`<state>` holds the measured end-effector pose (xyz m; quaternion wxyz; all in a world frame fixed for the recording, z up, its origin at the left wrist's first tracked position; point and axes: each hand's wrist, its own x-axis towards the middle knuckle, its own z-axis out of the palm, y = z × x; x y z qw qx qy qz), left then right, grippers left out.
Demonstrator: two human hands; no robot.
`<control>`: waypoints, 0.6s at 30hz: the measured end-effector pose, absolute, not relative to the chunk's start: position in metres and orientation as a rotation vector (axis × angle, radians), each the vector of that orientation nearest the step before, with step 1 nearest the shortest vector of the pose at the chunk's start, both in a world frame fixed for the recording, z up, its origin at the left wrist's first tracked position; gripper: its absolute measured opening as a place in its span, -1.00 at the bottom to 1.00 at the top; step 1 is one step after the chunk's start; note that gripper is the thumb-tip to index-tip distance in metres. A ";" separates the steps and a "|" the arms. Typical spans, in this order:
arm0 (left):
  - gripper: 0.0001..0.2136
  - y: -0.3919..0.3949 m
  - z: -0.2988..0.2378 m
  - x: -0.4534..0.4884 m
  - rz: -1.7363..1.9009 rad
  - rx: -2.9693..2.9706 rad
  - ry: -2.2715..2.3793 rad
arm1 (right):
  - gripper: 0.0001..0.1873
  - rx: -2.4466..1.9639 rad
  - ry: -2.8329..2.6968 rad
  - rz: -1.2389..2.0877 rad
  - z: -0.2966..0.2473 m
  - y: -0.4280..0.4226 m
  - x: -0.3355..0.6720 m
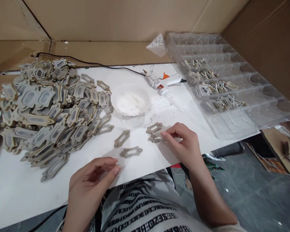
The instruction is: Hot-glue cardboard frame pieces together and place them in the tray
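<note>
currently the right hand (185, 143) touches the right end of a grey frame (152, 139) at the near side of the white table (21, 190) — i cannot tell whether it is pinched. the left hand (93, 177), released with thumb and finger parted, is near a second frame (126, 153) — farther left, a large pile of frames (48, 119) spreads out.

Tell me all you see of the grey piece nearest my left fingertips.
The grey piece is an elongated frame with a wavy outline and an oblong opening that shows pale. It looks like wood or card. It lies flat on the white tabletop, sideways across the view, just beyond your left hand, untouched.
</note>
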<state>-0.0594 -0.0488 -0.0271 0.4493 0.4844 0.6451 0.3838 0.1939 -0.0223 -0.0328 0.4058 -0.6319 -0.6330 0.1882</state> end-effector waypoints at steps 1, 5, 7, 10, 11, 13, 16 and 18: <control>-0.84 -0.048 -0.027 -0.060 0.947 1.198 1.586 | -0.72 -1.633 -1.617 0.487 -0.034 -0.025 0.196; -0.83 -0.047 -0.029 -0.062 0.936 1.223 1.576 | -0.71 -1.735 -1.677 0.516 -0.038 -0.032 0.200; -0.82 -0.047 -0.030 -0.062 0.932 1.215 1.584 | -0.71 -1.751 -1.683 0.513 -0.038 -0.031 0.199; -0.81 -0.050 -0.030 -0.062 0.932 1.202 1.615 | -0.72 -1.763 -1.699 0.503 -0.039 -0.027 0.197; -0.80 -0.051 -0.030 -0.062 0.930 1.206 1.622 | -0.71 -1.772 -1.709 0.499 -0.040 -0.026 0.196; -0.80 -0.052 -0.030 -0.063 0.931 1.220 1.620 | -0.69 -1.804 -1.728 0.481 -0.041 -0.024 0.195; -0.80 -0.053 -0.030 -0.064 0.928 1.224 1.620 | -0.65 -1.861 -1.731 0.433 -0.043 -0.024 0.193; -0.81 -0.052 -0.030 -0.064 0.930 1.227 1.625 | -0.65 -1.876 -1.720 0.425 -0.043 -0.024 0.193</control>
